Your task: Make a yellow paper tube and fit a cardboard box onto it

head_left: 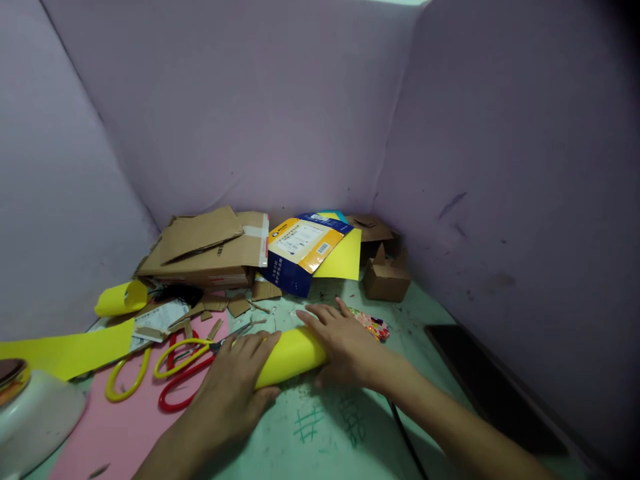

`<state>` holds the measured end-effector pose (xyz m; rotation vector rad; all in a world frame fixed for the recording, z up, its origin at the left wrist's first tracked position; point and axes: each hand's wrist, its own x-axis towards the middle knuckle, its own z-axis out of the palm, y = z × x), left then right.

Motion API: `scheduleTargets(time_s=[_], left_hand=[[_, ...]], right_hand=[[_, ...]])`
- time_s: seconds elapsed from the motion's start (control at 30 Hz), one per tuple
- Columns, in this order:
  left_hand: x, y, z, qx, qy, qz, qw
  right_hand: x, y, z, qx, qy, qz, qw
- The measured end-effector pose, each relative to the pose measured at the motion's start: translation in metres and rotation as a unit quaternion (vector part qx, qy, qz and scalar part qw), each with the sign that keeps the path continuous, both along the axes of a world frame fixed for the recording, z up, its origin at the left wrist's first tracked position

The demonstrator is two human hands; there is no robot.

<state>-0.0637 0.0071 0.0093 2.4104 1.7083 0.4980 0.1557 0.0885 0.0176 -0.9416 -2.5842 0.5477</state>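
A rolled tube of yellow paper (287, 357) lies on the pale green table (330, 427) in front of me. My left hand (235, 390) rests over its left end with the fingers laid flat along the roll. My right hand (343, 343) presses on its right end, fingers stretched out toward the left. Both hands lie flat on the roll rather than gripping it. Just left of my left hand lie yellow-handled scissors (175, 353) and red-handled scissors (183, 387) on a pink sheet (115, 433).
Flattened cardboard boxes (210, 250), a blue and orange carton (300, 250), a yellow sheet (343, 260) and a small open cardboard box (385, 277) crowd the back. Yellow paper (65, 350) and a white object (35, 417) lie left. A dark slab (480, 380) lies right. Purple partitions enclose the desk.
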Motion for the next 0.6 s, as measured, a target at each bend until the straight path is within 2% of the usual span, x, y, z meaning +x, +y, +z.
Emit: scheduleTargets(time_s=[0.07,0.1,0.17,0.23,0.3,0.37,0.43,0.5,0.53,0.6], left_hand=[[-0.003,0.000,-0.004,0.014,-0.024,0.001,1.000],[-0.005,-0.001,-0.006,0.024,-0.041,0.006,0.999],[-0.010,-0.001,-0.012,0.037,-0.078,0.022,0.996],[-0.013,-0.002,-0.018,0.039,-0.109,0.037,0.993],[-0.012,-0.002,-0.024,0.048,-0.134,0.047,0.989],[-0.009,-0.003,-0.029,0.069,-0.163,0.052,0.983],[-0.005,-0.003,-0.033,0.083,-0.188,0.050,0.977],[-0.005,-0.003,-0.035,0.082,-0.194,0.045,0.976],[-0.007,-0.002,-0.036,0.080,-0.190,0.047,0.977],[-0.016,0.000,-0.036,0.076,-0.176,0.066,0.979]], right_hand=[[0.008,-0.003,0.003,-0.051,0.134,-0.044,0.989],[0.013,-0.005,0.004,-0.075,0.208,-0.089,0.971],[0.021,-0.007,0.004,-0.129,0.338,-0.194,0.912],[0.027,-0.008,0.002,-0.208,0.410,-0.259,0.849],[0.030,-0.010,-0.003,-0.301,0.432,-0.253,0.812],[0.030,-0.014,-0.008,-0.369,0.422,-0.204,0.803],[0.026,-0.019,-0.012,-0.388,0.403,-0.156,0.814],[0.022,-0.023,-0.015,-0.392,0.393,-0.149,0.818],[0.020,-0.024,-0.017,-0.394,0.401,-0.162,0.811],[0.018,-0.024,-0.019,-0.405,0.439,-0.198,0.777]])
